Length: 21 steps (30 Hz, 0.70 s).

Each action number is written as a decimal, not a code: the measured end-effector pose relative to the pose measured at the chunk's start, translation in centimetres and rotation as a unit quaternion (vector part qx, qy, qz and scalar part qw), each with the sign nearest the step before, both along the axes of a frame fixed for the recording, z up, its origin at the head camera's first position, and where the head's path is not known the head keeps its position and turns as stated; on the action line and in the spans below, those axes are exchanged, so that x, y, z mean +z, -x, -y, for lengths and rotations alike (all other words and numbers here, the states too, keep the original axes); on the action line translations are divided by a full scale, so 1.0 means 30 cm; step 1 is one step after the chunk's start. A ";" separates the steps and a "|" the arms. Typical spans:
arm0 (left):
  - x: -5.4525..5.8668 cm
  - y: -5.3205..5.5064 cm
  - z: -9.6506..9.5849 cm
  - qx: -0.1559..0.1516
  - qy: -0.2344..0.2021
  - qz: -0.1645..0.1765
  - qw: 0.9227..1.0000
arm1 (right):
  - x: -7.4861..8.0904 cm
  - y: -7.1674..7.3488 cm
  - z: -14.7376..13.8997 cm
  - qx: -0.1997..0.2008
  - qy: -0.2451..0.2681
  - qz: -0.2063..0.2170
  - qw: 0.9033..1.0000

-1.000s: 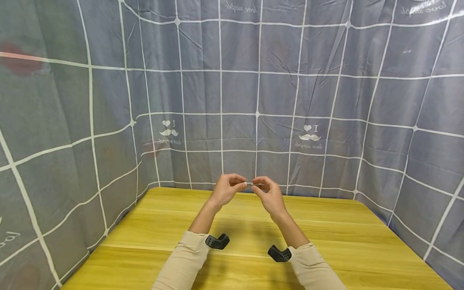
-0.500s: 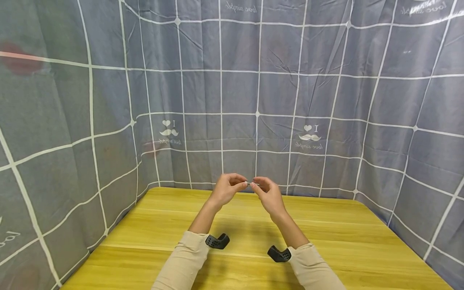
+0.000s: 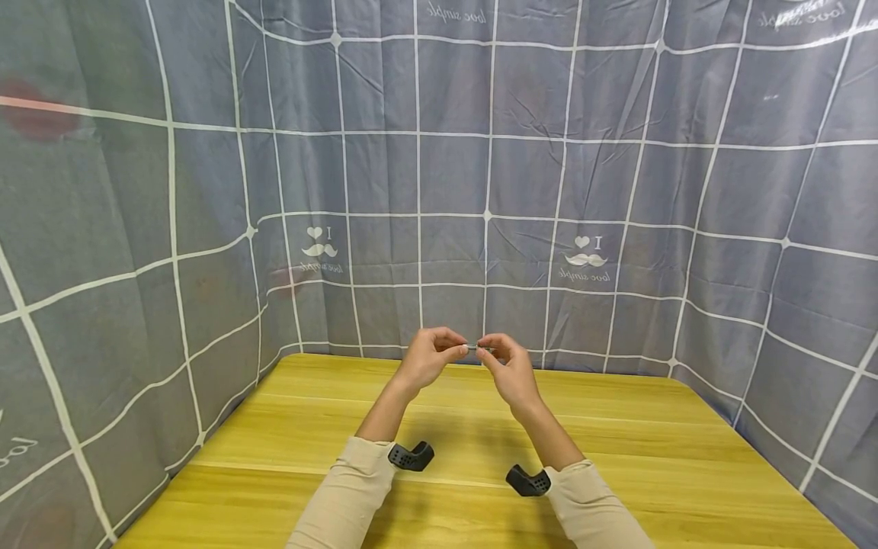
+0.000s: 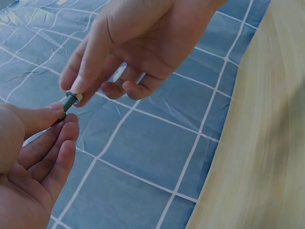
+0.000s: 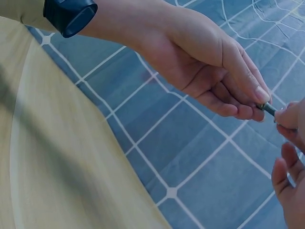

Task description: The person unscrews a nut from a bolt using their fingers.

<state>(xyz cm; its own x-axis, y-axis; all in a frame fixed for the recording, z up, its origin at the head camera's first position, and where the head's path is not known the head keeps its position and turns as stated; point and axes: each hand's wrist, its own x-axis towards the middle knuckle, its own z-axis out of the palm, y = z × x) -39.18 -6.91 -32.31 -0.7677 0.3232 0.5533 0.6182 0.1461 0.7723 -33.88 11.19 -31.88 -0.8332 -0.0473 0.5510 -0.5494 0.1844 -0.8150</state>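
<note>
On the left, a cream cloth sleeve (image 3: 343,492) meets a black, angular plastic wrist bracket (image 3: 411,456), set at 6 o'clock from the bare left hand (image 3: 424,362). That hand's grip is clamped, thumb against finger, on one end of a small, silver-grey, threaded metal bolt (image 4: 69,102).

The bolt is held in the air between the hands, at 3 o'clock from the left one; the yellow wood-grain desk (image 3: 309,412) lies toward 6 o'clock. In the left wrist view the bolt runs from 7 to 1 o'clock, with a pale, angular metal nut (image 4: 78,97) at its upper end.

Farther right, the bare right hand (image 3: 511,374) has its grip clamped on the nut, thumb and finger pinching.

The step in hand looks like turning the nut along the thread. It should go best with the left grip steady and the right rolling the nut in short turns, square to the bolt; a tilt could bind the thread, and a loose pinch could drop so small a part.
</note>
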 end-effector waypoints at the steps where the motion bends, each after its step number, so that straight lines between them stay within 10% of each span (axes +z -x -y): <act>1: -0.001 0.000 0.000 0.000 0.001 -0.001 1.000 | 0.002 -0.004 0.000 0.003 0.001 -0.001 1.000; 21: -0.003 0.006 0.005 -0.002 0.001 0.005 1.000 | -0.003 -0.001 0.001 0.004 0.003 0.017 1.000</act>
